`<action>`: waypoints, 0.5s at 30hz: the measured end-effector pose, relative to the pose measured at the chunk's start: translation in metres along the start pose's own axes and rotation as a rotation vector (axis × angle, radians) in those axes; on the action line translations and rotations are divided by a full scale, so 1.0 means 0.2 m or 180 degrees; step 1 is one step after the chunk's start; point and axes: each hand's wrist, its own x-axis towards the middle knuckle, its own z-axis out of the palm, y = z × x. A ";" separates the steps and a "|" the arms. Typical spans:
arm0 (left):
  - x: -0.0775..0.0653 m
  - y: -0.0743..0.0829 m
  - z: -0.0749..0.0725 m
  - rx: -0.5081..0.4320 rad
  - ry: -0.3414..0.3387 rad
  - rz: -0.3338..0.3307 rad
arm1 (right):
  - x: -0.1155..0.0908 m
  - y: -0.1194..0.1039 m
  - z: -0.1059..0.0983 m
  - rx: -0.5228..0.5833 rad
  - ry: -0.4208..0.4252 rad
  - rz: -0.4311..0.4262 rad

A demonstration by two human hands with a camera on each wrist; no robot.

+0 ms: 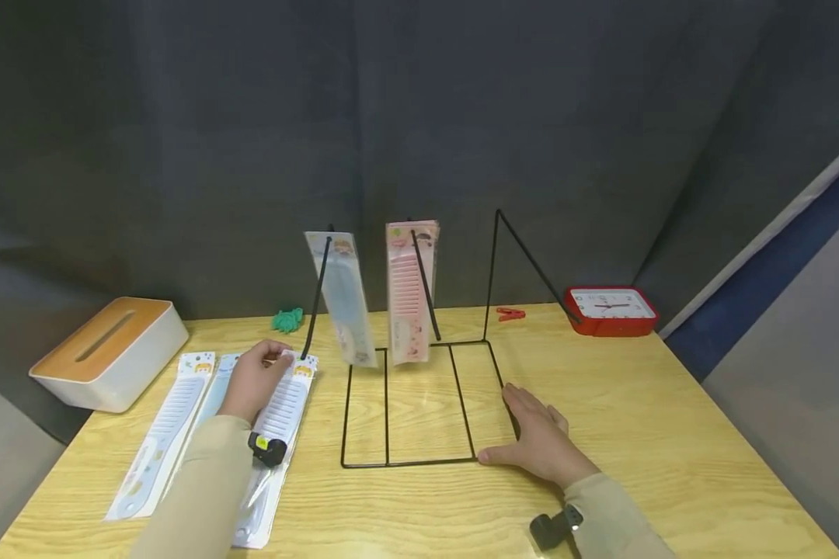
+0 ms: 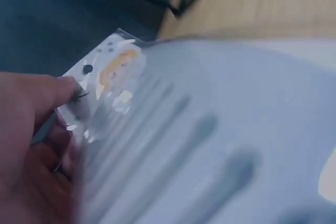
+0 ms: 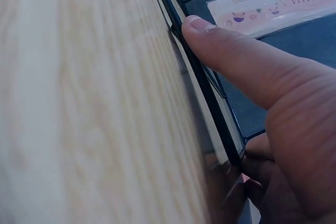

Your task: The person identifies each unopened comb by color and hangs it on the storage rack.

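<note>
At the left, my left hand pinches the top corner of a packaged white comb, thumb on its front and fingers behind. The card's hole and cartoon print show close up in the left wrist view. Below and beside that hand lie a packaged blue comb and another packaged white comb. My right hand rests at the front right corner of a black wire display rack, thumb on the front bar. One packaged blue comb hangs on the rack's left hook, and packaged pink combs on its middle hook.
The rack's right hook slants forward with nothing on it. A tissue box stands at the far left, near a green bundle. Behind the rack lie a red clip and a red clock. Dark cloth hangs behind.
</note>
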 end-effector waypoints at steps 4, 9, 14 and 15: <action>-0.12 0.06 -0.04 -0.0370 0.0126 0.0019 | 0.00 0.00 0.00 -0.0037 0.0019 -0.0029; -0.23 0.10 -0.14 -0.0683 0.0263 -0.0063 | 0.00 -0.01 0.00 -0.0032 0.0009 -0.0041; -0.33 0.22 -0.25 -0.0973 0.0351 0.0277 | -0.01 -0.01 -0.01 -0.0030 0.0020 -0.0030; -0.36 0.25 -0.27 -0.1052 0.0331 0.0394 | -0.01 -0.01 -0.01 -0.0029 0.0020 -0.0038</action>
